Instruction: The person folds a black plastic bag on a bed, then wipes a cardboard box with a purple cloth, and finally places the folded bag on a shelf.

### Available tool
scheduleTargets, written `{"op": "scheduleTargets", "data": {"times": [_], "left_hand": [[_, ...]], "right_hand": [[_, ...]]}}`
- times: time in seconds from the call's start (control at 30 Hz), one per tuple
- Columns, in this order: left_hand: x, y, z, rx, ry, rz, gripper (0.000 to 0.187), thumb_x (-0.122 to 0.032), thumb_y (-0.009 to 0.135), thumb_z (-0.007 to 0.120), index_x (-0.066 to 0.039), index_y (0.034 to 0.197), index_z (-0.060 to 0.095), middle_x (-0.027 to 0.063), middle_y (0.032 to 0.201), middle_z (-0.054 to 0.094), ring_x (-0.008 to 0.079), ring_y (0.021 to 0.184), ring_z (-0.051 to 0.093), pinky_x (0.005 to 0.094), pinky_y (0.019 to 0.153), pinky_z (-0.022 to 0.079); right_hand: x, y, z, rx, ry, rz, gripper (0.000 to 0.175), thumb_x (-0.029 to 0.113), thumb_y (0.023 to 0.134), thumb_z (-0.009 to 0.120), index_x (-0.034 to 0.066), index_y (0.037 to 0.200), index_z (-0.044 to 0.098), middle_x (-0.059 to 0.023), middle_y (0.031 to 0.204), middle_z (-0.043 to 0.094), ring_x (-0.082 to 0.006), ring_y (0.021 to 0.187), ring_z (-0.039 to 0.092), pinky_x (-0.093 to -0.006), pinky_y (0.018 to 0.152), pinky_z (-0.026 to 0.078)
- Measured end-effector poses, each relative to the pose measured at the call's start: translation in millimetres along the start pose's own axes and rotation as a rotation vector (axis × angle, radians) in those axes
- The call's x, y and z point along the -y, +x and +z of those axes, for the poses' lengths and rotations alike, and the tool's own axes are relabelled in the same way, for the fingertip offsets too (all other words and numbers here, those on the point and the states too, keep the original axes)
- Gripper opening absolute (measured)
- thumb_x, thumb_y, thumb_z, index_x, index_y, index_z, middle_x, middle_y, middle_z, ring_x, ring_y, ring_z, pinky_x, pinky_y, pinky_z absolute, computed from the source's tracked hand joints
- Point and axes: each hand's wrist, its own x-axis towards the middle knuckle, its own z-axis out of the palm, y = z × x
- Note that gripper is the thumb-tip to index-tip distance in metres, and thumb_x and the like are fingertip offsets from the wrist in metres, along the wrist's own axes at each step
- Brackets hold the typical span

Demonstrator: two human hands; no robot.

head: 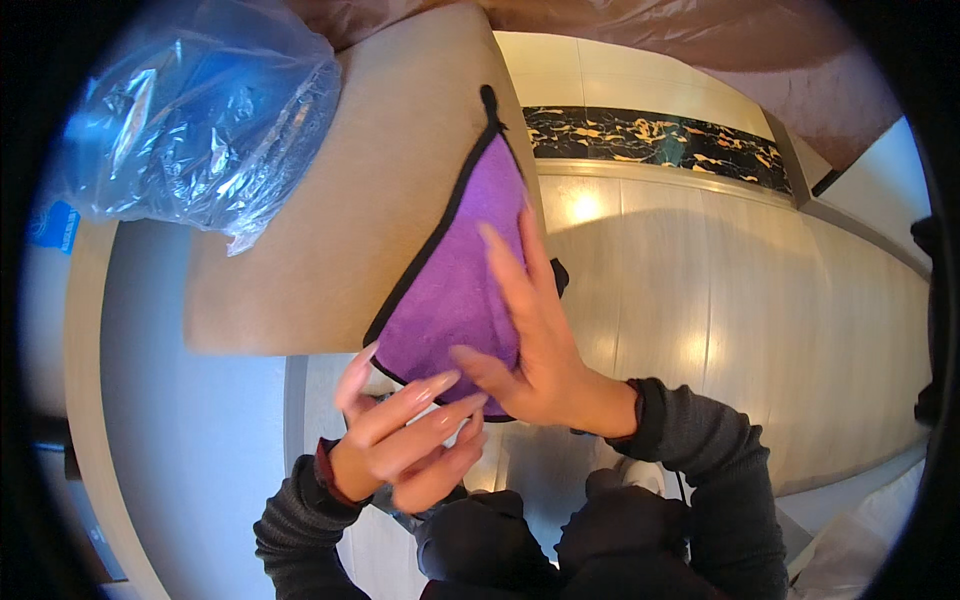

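A purple cloth with black edging and a black hanging loop (450,300) is held up before me, folded to roughly a triangle. Around its right edge is my right hand (532,337), its thumb and a finger on the front face and other fingers partly behind. My left hand (420,435) is at the cloth's lower left, the thumb or a finger at the black-edged corner and the other fingers spread in front of the lower edge. How firmly the left fingers grip is unclear. Behind the cloth lies a beige padded surface (300,277).
A clear plastic bag with blue contents (202,135) rests on the beige surface at upper left. Wood-look floor (667,300) extends to the right, beside a black and gold marbled strip (652,142). A wooden edge (94,337) curves along the left. My legs show below.
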Motion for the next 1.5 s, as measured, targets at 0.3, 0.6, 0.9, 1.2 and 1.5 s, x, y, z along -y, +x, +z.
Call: {"op": "scheduleTargets", "data": {"times": [0.3,0.6,0.9,1.2,1.5], "left_hand": [[22,6,9,0.283,0.146,-0.125,0.029,-0.037,0.075,0.080,-0.015,0.089,0.067,0.0085,0.111,0.065,0.0308,0.116,0.057,0.0590,0.108,0.031],[52,57,23,0.588,-0.038,-0.117,0.066,-0.073,0.081,0.056,-0.011,0.100,0.069,0.0202,0.131,0.058,0.0418,0.131,0.046,0.0660,0.112,0.017],[42,76,34,0.742,0.104,-0.121,0.057,-0.066,0.081,0.061,-0.015,0.103,0.069,0.0050,0.125,0.061,0.0349,0.131,0.046,0.0690,0.112,0.018],[63,117,24,1.074,-0.050,-0.046,0.079,-0.072,0.069,0.070,-0.009,0.116,0.060,0.0148,0.137,0.051,0.0465,0.137,0.034,0.0735,0.110,0.010],[137,155,56,1.222,-0.161,0.119,0.092,-0.083,0.064,0.062,-0.009,0.120,0.061,0.0135,0.135,0.054,0.0421,0.136,0.039,0.0752,0.109,0.006]], "right_hand": [[-155,-129,41,-0.121,0.273,0.522,0.065,0.044,0.102,0.032,-0.0026,0.147,0.035,-0.0225,0.152,0.036,-0.0403,0.140,0.035,-0.0449,0.117,0.024],[-144,-76,64,-0.240,0.639,0.503,0.062,0.037,0.098,0.046,0.0070,0.151,0.035,-0.0137,0.159,0.026,-0.0324,0.143,0.029,-0.0459,0.116,0.024],[-191,-101,36,-0.099,0.211,0.481,0.053,0.019,0.101,0.039,0.0075,0.152,0.032,-0.0164,0.159,0.025,-0.0327,0.146,0.025,-0.0502,0.118,0.015],[-152,-14,47,0.037,-0.250,0.231,0.053,0.030,0.100,0.041,0.0108,0.149,0.037,-0.0142,0.159,0.025,-0.0350,0.146,0.023,-0.0519,0.117,0.018],[-230,-28,17,0.071,0.433,0.730,0.046,0.020,0.101,0.042,0.0002,0.143,0.041,-0.0202,0.146,0.043,-0.0285,0.138,0.039,-0.0375,0.113,0.033]]}}
